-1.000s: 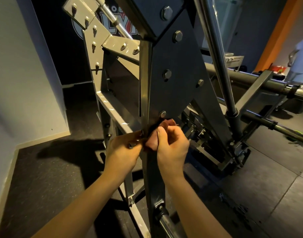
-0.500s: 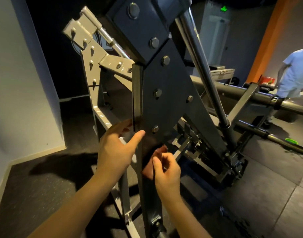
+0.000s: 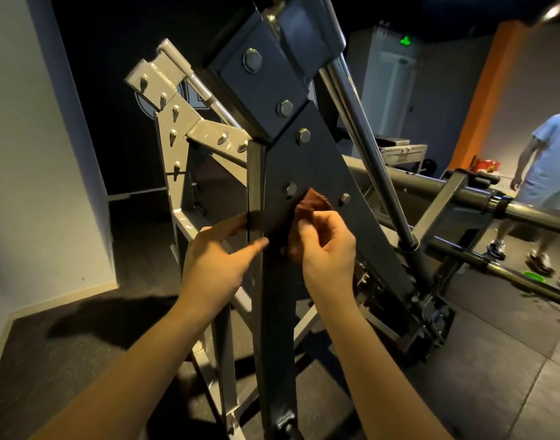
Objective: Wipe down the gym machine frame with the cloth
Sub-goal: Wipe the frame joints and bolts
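Observation:
A dark grey gym machine frame (image 3: 316, 160) with bolted plates rises in front of me. My right hand (image 3: 326, 246) pinches a small reddish-brown cloth (image 3: 312, 203) against the flat face of the frame plate, just below a bolt. My left hand (image 3: 220, 255) holds the frame's upright edge, fingers behind it and thumb stretched across its front. A light grey frame section (image 3: 177, 128) with several bolts stands behind on the left.
A chrome guide rod (image 3: 367, 147) slants down to the right. A thick dark bar (image 3: 481, 198) runs off to the right. A person in a light shirt (image 3: 545, 173) walks at the far right. A white wall (image 3: 34, 185) closes the left side.
My right hand has moved the cloth up the plate, from below the lowest bolt to near a higher one. My left hand stays on the upright edge. The view has tilted upward.

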`<act>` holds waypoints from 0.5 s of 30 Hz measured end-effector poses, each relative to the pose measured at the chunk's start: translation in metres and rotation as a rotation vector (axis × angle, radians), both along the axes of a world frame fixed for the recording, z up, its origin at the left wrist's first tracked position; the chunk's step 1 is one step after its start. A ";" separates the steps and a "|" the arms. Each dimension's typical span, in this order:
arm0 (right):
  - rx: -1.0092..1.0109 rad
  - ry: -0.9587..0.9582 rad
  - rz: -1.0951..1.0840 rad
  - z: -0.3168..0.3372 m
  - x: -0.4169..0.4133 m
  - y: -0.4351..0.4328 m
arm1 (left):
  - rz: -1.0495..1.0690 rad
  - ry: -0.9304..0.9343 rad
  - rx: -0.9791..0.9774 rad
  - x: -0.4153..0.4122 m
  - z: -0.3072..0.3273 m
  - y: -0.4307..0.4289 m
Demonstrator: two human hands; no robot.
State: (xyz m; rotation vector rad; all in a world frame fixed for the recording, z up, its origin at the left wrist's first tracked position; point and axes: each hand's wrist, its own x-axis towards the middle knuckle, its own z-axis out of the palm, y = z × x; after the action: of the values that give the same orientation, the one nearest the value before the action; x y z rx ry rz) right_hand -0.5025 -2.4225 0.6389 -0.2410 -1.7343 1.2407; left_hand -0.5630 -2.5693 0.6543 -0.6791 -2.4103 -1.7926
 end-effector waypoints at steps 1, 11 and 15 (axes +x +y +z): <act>0.067 -0.027 0.055 0.002 0.003 0.000 | -0.003 -0.025 -0.008 -0.002 0.001 0.000; -0.047 0.162 -0.136 0.083 -0.017 0.014 | -0.020 0.120 0.000 -0.015 0.018 -0.004; 0.106 0.150 -0.028 0.078 -0.011 0.003 | -0.036 0.107 0.006 -0.017 0.020 -0.002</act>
State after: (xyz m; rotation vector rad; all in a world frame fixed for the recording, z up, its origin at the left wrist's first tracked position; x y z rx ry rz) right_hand -0.5138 -2.4198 0.7171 -0.1059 -1.6556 1.1144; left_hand -0.5795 -2.5718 0.6741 -0.8017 -2.3380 -1.7281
